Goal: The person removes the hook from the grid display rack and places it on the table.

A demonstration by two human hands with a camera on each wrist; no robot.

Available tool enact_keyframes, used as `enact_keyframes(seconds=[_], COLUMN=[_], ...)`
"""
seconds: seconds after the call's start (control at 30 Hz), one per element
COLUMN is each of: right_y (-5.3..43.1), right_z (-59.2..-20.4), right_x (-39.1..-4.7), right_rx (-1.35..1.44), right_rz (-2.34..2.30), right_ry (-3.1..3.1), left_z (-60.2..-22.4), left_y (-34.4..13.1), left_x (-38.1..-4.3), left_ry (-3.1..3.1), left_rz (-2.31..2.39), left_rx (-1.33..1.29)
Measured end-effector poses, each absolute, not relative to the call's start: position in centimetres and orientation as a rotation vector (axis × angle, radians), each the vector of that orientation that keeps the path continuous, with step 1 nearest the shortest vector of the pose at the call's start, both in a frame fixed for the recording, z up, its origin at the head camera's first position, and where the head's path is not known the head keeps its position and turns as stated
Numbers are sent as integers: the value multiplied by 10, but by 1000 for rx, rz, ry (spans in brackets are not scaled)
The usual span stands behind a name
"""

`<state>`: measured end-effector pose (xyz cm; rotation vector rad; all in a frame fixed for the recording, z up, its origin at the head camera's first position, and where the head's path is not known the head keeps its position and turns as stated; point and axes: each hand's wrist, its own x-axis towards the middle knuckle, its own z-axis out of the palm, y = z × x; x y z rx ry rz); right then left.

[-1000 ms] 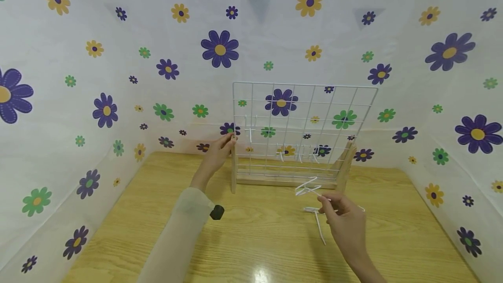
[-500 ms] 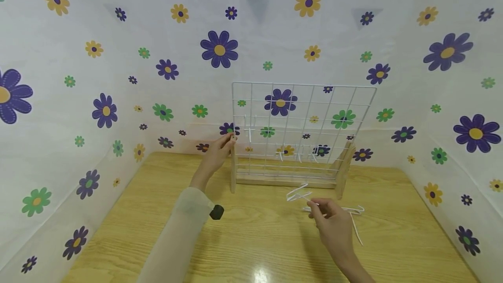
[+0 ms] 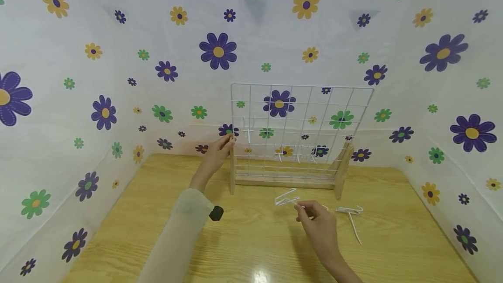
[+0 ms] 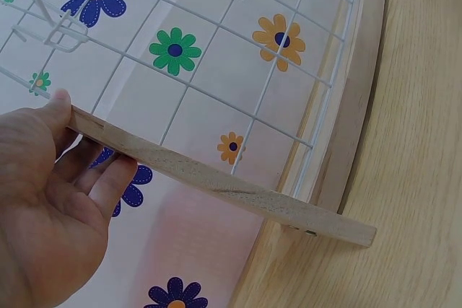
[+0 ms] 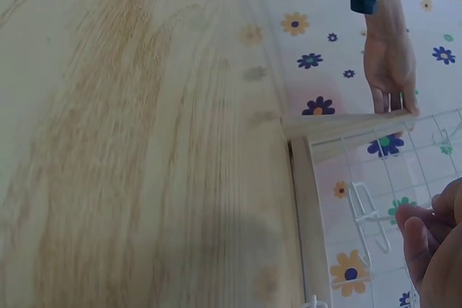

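A white wire grid panel (image 3: 302,133) stands in a wooden frame on the table. My left hand (image 3: 215,154) grips the top of the frame's left wooden upright (image 4: 216,185), thumb on one side and fingers on the other. My right hand (image 3: 320,230) pinches the stem of a white wire display hook (image 3: 286,199) between thumb and fingertips, in front of the panel and over the table. The right wrist view shows the hook's looped end (image 5: 357,203) pointing away from the fingers. One hook (image 3: 249,132) hangs on the panel's upper left; three hang lower, including the middle one (image 3: 298,157).
Another white hook (image 3: 349,211) lies on the wooden table (image 3: 243,235), right of my right hand. A bit of white wire (image 3: 325,207) shows behind that hand. Flower-printed white sheeting (image 3: 173,91) closes in the back and both sides.
My right hand has moved left and slightly down with its hook, uncovering the hook lying on the table at right. My left hand stays on the upright.
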<state>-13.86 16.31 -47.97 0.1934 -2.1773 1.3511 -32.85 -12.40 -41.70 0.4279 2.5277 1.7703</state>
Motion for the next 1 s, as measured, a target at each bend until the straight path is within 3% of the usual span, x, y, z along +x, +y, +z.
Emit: enact_keyframes(seconds=[1.0], right_y=[147], right_z=[-497], right_x=[-143], right_rx=[81], right_rz=[1177], right_ry=[-2386], left_z=[-420], left_y=[-124], left_x=[-328], left_ry=[2521], left_rz=[1780], left_rx=[450])
